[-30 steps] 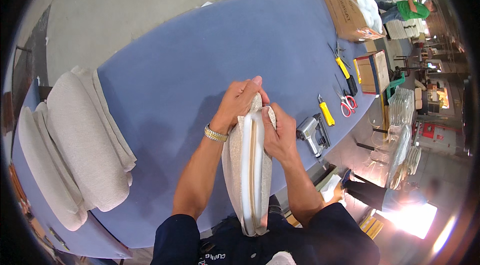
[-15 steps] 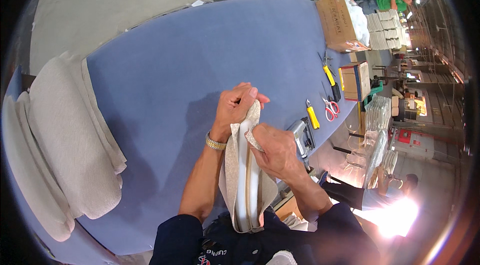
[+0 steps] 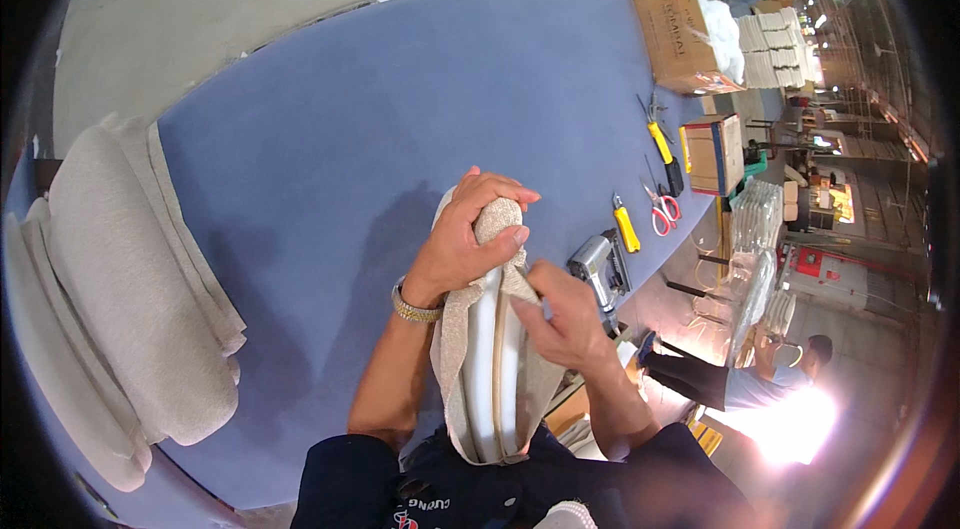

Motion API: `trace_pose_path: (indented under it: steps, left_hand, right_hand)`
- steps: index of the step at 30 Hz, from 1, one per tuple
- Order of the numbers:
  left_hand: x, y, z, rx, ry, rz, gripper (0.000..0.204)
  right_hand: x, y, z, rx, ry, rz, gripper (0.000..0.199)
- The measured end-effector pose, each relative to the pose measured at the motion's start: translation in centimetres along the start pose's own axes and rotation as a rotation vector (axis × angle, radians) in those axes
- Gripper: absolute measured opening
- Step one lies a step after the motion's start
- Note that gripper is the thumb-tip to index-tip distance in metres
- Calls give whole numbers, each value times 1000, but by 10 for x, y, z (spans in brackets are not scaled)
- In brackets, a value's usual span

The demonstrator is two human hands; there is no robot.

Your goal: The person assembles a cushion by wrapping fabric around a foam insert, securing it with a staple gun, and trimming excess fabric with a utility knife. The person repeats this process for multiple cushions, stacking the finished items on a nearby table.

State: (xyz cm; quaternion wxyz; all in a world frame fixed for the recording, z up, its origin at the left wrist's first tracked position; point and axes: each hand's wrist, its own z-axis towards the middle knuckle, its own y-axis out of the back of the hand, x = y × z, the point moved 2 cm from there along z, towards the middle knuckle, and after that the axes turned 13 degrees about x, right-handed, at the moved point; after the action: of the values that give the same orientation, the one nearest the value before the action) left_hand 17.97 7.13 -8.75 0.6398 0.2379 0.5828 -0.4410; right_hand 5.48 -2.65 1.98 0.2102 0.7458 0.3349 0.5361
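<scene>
A long padded piece stands on edge against my body, pointing away from me. Its beige fabric cover (image 3: 453,369) gapes along the top, showing white padding (image 3: 482,369) and a thin brown strip down the middle. My left hand (image 3: 465,239) is wrapped round the far end, its thumb pressing on the fabric there. On the right side, my right hand (image 3: 568,317) pinches a gathered edge of the cover near that end, fingers closed. A wristwatch (image 3: 415,305) is on my left wrist. The underside of the piece is hidden.
Beige padded pieces (image 3: 140,279) lie at the left of the blue table (image 3: 420,79). Along its right edge are a staple gun (image 3: 594,264), yellow-handled cutters (image 3: 626,227), scissors (image 3: 664,214), a small box (image 3: 712,155) and a cardboard carton (image 3: 675,34). A person (image 3: 760,379) is at the right.
My left hand has gone from gripping the fabric tip to wrapping over the far end. The cover now folds over that end, and my right hand has moved slightly nearer me.
</scene>
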Motion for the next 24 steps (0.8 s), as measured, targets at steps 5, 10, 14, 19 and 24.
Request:
trace_pose_path:
  steps: [5,10,14,19,24]
  left_hand:
    - [-3,-4,-1,-27,-3,49,39]
    - [-5,-9,-7,-1,25,105,46]
    - [-8,-10,-7,-14,25,147,49]
    - [-7,-15,-7,-31,35,201,53]
    - [-6,-18,-4,-6,53,212,58]
  right_hand:
    - [-121,8,-55,-272,-221,384,19]
    - [-248,-17,-121,-261,-599,-315,65]
    - [-264,-24,-118,-260,-739,-178,88]
    - [-244,2,-99,-261,-637,105,87]
    - [-146,68,-73,-214,-432,613,70]
